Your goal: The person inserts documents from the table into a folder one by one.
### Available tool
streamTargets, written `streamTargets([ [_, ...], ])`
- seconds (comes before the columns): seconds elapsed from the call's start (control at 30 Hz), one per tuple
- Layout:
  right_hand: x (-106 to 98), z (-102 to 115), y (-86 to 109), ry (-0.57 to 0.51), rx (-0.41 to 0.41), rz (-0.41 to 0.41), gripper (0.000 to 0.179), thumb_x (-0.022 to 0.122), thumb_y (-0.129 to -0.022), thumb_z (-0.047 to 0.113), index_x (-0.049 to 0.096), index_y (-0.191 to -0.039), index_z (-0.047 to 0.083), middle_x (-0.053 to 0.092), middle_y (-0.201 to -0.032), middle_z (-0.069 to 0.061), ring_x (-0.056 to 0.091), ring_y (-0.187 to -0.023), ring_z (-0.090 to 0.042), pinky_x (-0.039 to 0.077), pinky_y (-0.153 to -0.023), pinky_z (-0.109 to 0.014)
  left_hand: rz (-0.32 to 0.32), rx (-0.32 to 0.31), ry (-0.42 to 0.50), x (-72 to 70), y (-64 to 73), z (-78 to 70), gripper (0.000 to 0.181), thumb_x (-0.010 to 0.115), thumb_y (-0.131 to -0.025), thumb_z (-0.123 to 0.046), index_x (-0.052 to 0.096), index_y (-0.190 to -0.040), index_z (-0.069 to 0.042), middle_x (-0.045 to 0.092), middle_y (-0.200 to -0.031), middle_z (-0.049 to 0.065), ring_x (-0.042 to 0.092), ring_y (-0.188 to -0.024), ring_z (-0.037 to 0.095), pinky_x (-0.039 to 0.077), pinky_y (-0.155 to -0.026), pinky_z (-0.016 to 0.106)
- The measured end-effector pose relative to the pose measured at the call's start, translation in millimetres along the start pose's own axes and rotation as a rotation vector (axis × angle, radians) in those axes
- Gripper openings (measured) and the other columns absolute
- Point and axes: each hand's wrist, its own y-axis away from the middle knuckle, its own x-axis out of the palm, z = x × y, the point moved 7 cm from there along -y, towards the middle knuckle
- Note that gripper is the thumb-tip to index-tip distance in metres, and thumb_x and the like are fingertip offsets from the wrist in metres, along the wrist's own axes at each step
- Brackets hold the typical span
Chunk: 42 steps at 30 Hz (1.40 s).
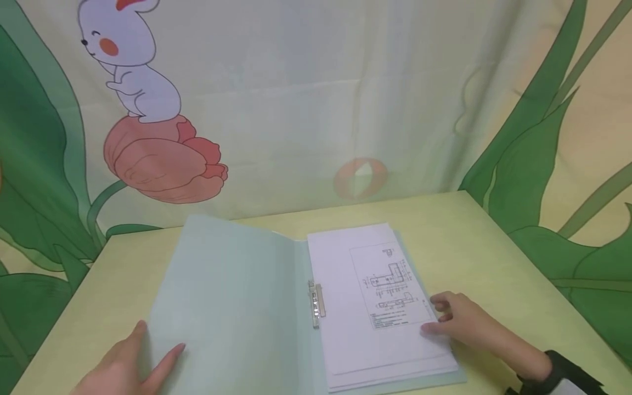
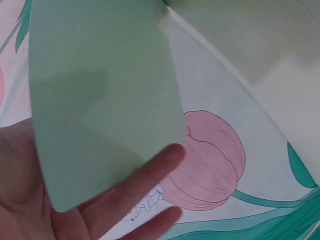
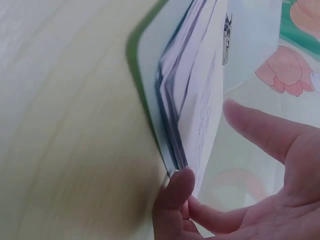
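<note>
A light green file folder [image 1: 237, 307] lies spread on the table, with its left cover raised. My left hand [image 1: 120, 362] holds that cover by its outer edge, thumb on the inner side. In the left wrist view, the fingers [image 2: 135, 185] stretch along the back of the green cover [image 2: 110, 100]. A stack of printed sheets [image 1: 355, 340] rests on the folder's right side, with a technical drawing on top. At the stack's right edge, my right hand [image 1: 461, 318] touches the sheets with bent fingers, its thumb [image 3: 260, 127] spread apart over the top page.
A metal clip [image 1: 315, 304] sits along the folder's spine beside the sheets. The pale yellow table [image 1: 469, 241] backs onto a hanging cloth [image 1: 286, 109] printed with a rabbit, flowers and leaves. A black band [image 1: 558, 373] is round the right wrist.
</note>
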Motion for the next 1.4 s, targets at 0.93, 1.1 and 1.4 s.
streamTargets([
  [0.93,1,15,0.5,-0.098,-0.081,0.025,0.045,0.065,-0.100,0.020,0.058,-0.129,-0.014,0.066,-0.119,-0.025,0.058,-0.117,-0.049,0.049,-0.095,-0.061,-0.142,0.537,0.531,-37.9,22.9,-151.7,0.106,0.094,-0.073,-0.040,0.037,-0.161,-0.024,0.067,-0.130,-0.008,0.070,-0.100,0.011,0.052,-0.086,0.017],
  [1.1,1,19,-1.0,-0.095,-0.119,0.023,0.039,0.057,-0.105,0.018,0.060,-0.128,-0.014,0.063,-0.126,-0.029,0.055,-0.123,-0.050,0.043,-0.101,-0.064,-0.137,0.719,0.431,-16.3,25.7,-176.2,0.112,0.090,-0.073,-0.054,0.032,-0.163,-0.018,0.052,-0.152,-0.002,0.065,-0.121,0.019,0.055,-0.092,0.030],
  [1.4,4,17,-2.1,-0.145,-0.031,0.050,0.066,0.032,-0.113,0.042,0.057,-0.134,-0.015,0.057,-0.135,-0.035,0.062,-0.115,-0.047,0.048,-0.097,-0.061,0.138,0.849,0.193,50.7,30.1,-199.5,0.112,0.075,-0.082,-0.066,0.014,-0.166,-0.023,0.033,-0.163,0.017,0.049,-0.139,0.029,0.046,-0.101,0.061],
])
